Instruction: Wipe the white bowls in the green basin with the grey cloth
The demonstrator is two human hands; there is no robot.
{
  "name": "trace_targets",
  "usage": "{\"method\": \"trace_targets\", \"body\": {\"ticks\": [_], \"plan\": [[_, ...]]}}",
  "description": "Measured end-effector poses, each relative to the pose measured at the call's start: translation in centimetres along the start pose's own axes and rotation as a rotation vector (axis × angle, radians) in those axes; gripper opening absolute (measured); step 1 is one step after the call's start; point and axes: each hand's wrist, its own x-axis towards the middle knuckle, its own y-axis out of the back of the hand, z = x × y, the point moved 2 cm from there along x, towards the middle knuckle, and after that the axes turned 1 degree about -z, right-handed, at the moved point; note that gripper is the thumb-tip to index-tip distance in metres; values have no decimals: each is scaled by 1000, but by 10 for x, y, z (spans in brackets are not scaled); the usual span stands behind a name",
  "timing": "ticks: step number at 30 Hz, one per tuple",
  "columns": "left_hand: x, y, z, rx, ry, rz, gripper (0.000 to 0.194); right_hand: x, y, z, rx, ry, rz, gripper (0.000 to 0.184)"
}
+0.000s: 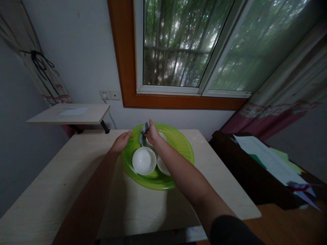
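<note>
Now the right hand (pixel 153 133) is gripping a grey bundle (pixel 145 128) just to its left, above the green tray (pixel 182 144), long axis running toward the window (pixel 178 47); the left hand (pixel 121 142), farther off, is holding the tray's left rim.

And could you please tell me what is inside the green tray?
At least three white bowls sit in the green tray; the front-left one shows whole, while the right hand, holding a grey item, and forearm partly cover the others. Anything beneath the bowls is hidden.

L hand (pixel 122 142) & R hand (pixel 153 135) bare; dk plain sleeve (pixel 233 231) on R arm (pixel 189 183), curved hem.
</note>
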Motion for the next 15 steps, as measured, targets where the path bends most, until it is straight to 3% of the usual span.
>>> {"method": "trace_targets", "body": {"ticks": [4, 8, 11, 15], "plan": [[-1, 0, 4, 48, -4, 34, 44, -12, -13, 9, 21, -56, -159, 51], [0, 1, 5, 70, -3, 35, 44, -24, -23, 15, -18, -212, -368, 50], [2, 3, 3, 59, -7, 28, 43, -26, -21, 15, -19, -290, -389, 54], [3, 4, -1, 108, -17, 45, 46, -17, -16, 10, 38, -194, -320, 58]]}}
